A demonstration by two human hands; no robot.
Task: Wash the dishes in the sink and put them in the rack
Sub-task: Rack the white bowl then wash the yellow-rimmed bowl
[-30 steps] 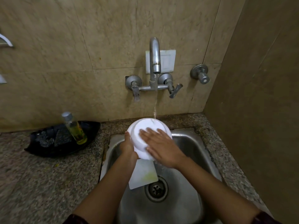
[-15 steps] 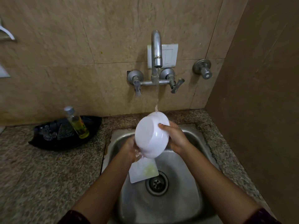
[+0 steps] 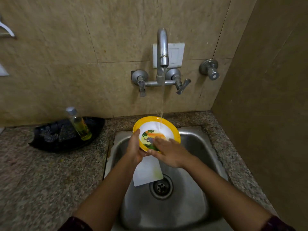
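Observation:
A yellow-rimmed bowl (image 3: 173, 130) with a white inside and a painted elephant picture is held over the steel sink (image 3: 196, 147), its inside facing me. Water from the tap (image 3: 162, 47) runs into it. My left hand (image 3: 135, 147) grips the bowl's left rim from below, thumb on the rim. My right hand (image 3: 168, 150) lies with straight fingers inside the bowl, on the picture. A white flat board (image 3: 147, 172) lies in the sink under my hands, partly hidden.
A black tray (image 3: 66, 144) on the granite counter (image 3: 50, 180) at the left holds a bottle of yellow liquid (image 3: 79, 124) and dark scrubbers. The drain (image 3: 160, 186) sits mid-sink. A wall stands close on the right. A valve (image 3: 210, 69) sticks out near the tap.
The bowl has been turned from its white underside to its painted inside facing me. My right hand moved from the bowl's right edge to inside it.

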